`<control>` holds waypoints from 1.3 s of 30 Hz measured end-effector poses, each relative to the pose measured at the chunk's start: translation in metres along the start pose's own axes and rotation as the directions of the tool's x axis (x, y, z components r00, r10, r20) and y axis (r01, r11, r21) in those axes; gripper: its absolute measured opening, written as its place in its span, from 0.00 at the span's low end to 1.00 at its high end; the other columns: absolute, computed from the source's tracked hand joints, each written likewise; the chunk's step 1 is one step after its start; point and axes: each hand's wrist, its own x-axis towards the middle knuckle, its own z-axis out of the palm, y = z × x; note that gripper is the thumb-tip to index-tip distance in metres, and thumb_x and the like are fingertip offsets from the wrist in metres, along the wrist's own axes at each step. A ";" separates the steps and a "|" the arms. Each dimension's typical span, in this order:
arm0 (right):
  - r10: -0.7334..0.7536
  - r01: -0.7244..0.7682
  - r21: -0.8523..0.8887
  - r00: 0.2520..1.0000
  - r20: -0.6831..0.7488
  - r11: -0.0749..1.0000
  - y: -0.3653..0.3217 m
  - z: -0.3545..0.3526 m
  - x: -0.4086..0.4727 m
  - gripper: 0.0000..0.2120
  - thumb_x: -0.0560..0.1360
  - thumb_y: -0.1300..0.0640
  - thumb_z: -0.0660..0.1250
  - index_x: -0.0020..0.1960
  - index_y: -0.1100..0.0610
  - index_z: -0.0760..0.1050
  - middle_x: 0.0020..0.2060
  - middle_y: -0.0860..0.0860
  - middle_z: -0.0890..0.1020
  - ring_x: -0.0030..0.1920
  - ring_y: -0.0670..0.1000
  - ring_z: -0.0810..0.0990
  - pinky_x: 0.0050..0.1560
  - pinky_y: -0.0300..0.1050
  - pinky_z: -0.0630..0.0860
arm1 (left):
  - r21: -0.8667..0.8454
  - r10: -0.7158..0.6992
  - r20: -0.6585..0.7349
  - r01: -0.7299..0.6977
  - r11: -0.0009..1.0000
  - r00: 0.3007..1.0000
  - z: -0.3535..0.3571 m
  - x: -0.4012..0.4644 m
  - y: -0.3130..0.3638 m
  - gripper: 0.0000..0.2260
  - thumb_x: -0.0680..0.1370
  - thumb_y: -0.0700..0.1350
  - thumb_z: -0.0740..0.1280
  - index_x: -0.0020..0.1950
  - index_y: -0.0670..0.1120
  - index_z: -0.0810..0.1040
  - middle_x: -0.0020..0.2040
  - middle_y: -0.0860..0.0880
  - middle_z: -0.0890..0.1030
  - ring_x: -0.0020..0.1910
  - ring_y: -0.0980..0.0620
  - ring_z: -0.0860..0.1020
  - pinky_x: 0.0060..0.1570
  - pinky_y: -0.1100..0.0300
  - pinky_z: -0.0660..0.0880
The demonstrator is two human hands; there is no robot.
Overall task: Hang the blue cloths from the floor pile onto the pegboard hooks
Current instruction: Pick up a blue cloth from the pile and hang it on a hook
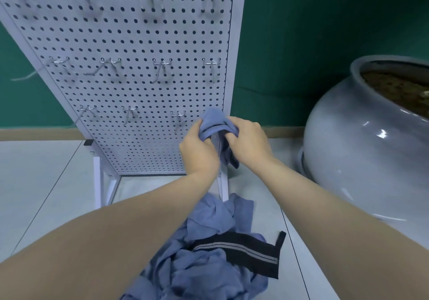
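Blue cloth (214, 123), head view: it is held in front of the lower right corner of the pegboard (130, 67), well above the floor pile (209, 253). The left hand (197, 146) grips the cloth's left part with curled fingers. The right hand (248, 137) grips the right part, fingers curled over the fabric.

Orientation: the cloth is bunched between the 2 hands. Its gathered top edge runs roughly left to right, hand to hand. A loose tail hangs down below the right hand, so the long axis appears close to vertical. The far end of the tail is partly hidden behind the hands.

Hook location: the nearest visible hook (178, 115) sits just left of the cloth in the bottom row. Whether another hook lies behind the cloth cannot be determined.

Probable faults:
1. A bunched cloth may catch the hook by a thin fold only and slide off on release.
2. Motion blur marks the fabric; a fast approach could miss the hook tip.
3. Pushing hard on the hook could rock the free-standing pegboard.
4. A dark striped band (243, 248) lies on the pile; it could be lifted by mistake with the next cloth.

The large grey ceramic pot (362, 160) stands at the right, apart from the work.
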 end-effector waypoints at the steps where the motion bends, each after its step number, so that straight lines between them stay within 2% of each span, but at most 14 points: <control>1: -0.002 0.002 0.016 1.000 0.005 1.000 0.002 0.004 -0.001 0.12 0.76 0.62 0.60 0.40 0.47 0.74 0.33 0.49 0.79 0.36 0.55 0.75 0.33 0.48 0.67 | 0.005 0.008 0.021 -0.008 1.000 1.000 0.001 -0.001 -0.005 0.21 0.80 0.33 0.58 0.67 0.49 0.80 0.45 0.52 0.81 0.43 0.51 0.77 0.42 0.63 0.70; 3: -0.004 0.003 0.035 1.000 0.018 0.999 0.004 0.011 -0.005 0.15 0.78 0.61 0.61 0.38 0.44 0.70 0.32 0.47 0.78 0.35 0.51 0.74 0.34 0.48 0.67 | -0.013 0.020 0.079 -0.019 1.000 0.997 0.001 -0.003 -0.015 0.20 0.80 0.34 0.58 0.63 0.50 0.82 0.42 0.51 0.81 0.39 0.52 0.75 0.40 0.63 0.71; 8: -0.020 0.019 0.028 0.998 0.063 0.999 0.002 0.027 -0.013 0.09 0.79 0.61 0.60 0.46 0.47 0.71 0.36 0.53 0.82 0.39 0.59 0.78 0.40 0.54 0.76 | -0.042 0.026 0.186 -0.018 0.999 0.982 -0.005 -0.009 -0.033 0.14 0.81 0.35 0.59 0.44 0.52 0.77 0.34 0.50 0.76 0.29 0.60 0.67 0.30 0.68 0.66; 11: 0.018 -0.019 0.007 0.992 0.125 1.000 0.000 0.030 -0.016 0.11 0.81 0.59 0.60 0.61 0.56 0.76 0.38 0.53 0.81 0.42 0.60 0.79 0.43 0.55 0.77 | -0.044 0.035 0.271 -0.024 0.999 0.962 -0.014 -0.007 -0.036 0.12 0.83 0.36 0.58 0.48 0.50 0.78 0.33 0.52 0.75 0.28 0.60 0.68 0.29 0.70 0.66; 15: 0.092 -0.072 -0.097 0.971 0.220 0.993 -0.006 0.026 -0.015 0.16 0.83 0.53 0.61 0.70 0.52 0.72 0.53 0.55 0.84 0.54 0.60 0.80 0.50 0.53 0.78 | 0.081 0.052 0.445 -0.098 0.992 0.894 -0.034 0.006 -0.031 0.13 0.84 0.39 0.58 0.56 0.56 0.77 0.36 0.51 0.77 0.31 0.56 0.69 0.28 0.69 0.66; 18: 0.174 -0.149 -0.110 0.945 0.276 0.983 -0.010 0.025 -0.020 0.21 0.82 0.52 0.63 0.74 0.50 0.67 0.63 0.55 0.81 0.61 0.60 0.78 0.53 0.49 0.74 | 0.197 0.007 0.595 -0.155 0.968 0.804 -0.056 0.010 -0.033 0.17 0.83 0.38 0.59 0.71 0.49 0.73 0.49 0.48 0.81 0.42 0.53 0.76 0.40 0.68 0.71; 21: 0.298 -0.279 -0.110 0.919 0.259 0.954 -0.015 0.032 -0.038 0.19 0.81 0.53 0.64 0.71 0.55 0.70 0.61 0.56 0.81 0.60 0.62 0.79 0.54 0.51 0.75 | 0.307 -0.054 0.687 -0.222 0.925 0.725 -0.086 0.006 -0.039 0.20 0.83 0.38 0.61 0.76 0.42 0.69 0.64 0.41 0.80 0.61 0.41 0.78 0.60 0.54 0.74; 24: 0.385 -0.317 -0.227 0.828 0.407 0.921 -0.013 0.044 -0.072 0.17 0.82 0.50 0.65 0.63 0.62 0.76 0.59 0.57 0.81 0.59 0.61 0.79 0.56 0.51 0.75 | 0.412 -0.176 0.749 -0.241 0.878 0.638 -0.128 -0.008 -0.049 0.17 0.82 0.37 0.63 0.71 0.39 0.74 0.62 0.41 0.79 0.65 0.40 0.77 0.60 0.56 0.72; 29: 0.291 -0.159 -0.245 0.591 0.752 0.956 -0.032 0.061 -0.143 0.15 0.75 0.41 0.75 0.48 0.54 0.86 0.46 0.47 0.85 0.53 0.50 0.82 0.56 0.43 0.76 | 0.527 -0.436 0.837 -0.269 0.806 0.331 -0.200 -0.060 -0.085 0.24 0.75 0.36 0.65 0.70 0.52 0.76 0.68 0.49 0.78 0.66 0.49 0.77 0.68 0.52 0.74; 31: 0.283 -0.136 -0.249 0.540 0.793 0.959 -0.049 0.066 -0.164 0.17 0.71 0.38 0.77 0.47 0.51 0.87 0.46 0.44 0.87 0.51 0.47 0.83 0.57 0.42 0.77 | 0.559 -0.495 0.827 -0.290 0.777 0.267 -0.222 -0.080 -0.095 0.30 0.74 0.34 0.63 0.75 0.53 0.73 0.72 0.52 0.76 0.68 0.49 0.77 0.62 0.59 0.77; 33: 0.270 -0.055 -0.285 0.527 0.806 0.957 -0.062 0.069 -0.178 0.19 0.72 0.35 0.75 0.48 0.51 0.87 0.47 0.46 0.87 0.46 0.45 0.81 0.51 0.40 0.76 | 0.569 -0.493 0.819 -0.312 0.761 0.292 -0.240 -0.098 -0.106 0.34 0.70 0.36 0.64 0.75 0.56 0.72 0.72 0.53 0.76 0.66 0.48 0.78 0.59 0.55 0.79; 35: 0.260 -0.027 -0.291 0.535 0.804 0.956 -0.072 0.070 -0.189 0.23 0.71 0.33 0.74 0.48 0.54 0.86 0.45 0.49 0.87 0.42 0.45 0.79 0.48 0.40 0.75 | 0.557 -0.422 0.817 -0.349 0.753 0.394 -0.252 -0.114 -0.115 0.29 0.70 0.36 0.65 0.70 0.56 0.76 0.66 0.52 0.80 0.62 0.48 0.79 0.61 0.52 0.77; 38: 0.241 0.002 -0.290 0.548 0.801 0.957 -0.090 0.066 -0.203 0.23 0.71 0.34 0.74 0.49 0.53 0.83 0.44 0.48 0.83 0.43 0.47 0.77 0.48 0.42 0.74 | 0.523 -0.278 0.778 -0.334 0.784 0.564 -0.269 -0.126 -0.106 0.10 0.76 0.38 0.66 0.48 0.53 0.80 0.43 0.51 0.81 0.45 0.50 0.77 0.44 0.58 0.72; 39: 0.236 0.015 -0.293 0.551 0.800 0.956 -0.095 0.065 -0.208 0.24 0.72 0.35 0.74 0.55 0.53 0.82 0.49 0.47 0.82 0.48 0.48 0.78 0.52 0.43 0.75 | 0.503 -0.234 0.772 -0.343 0.793 0.592 -0.275 -0.126 -0.098 0.11 0.77 0.38 0.65 0.41 0.55 0.76 0.38 0.53 0.77 0.42 0.51 0.74 0.41 0.57 0.69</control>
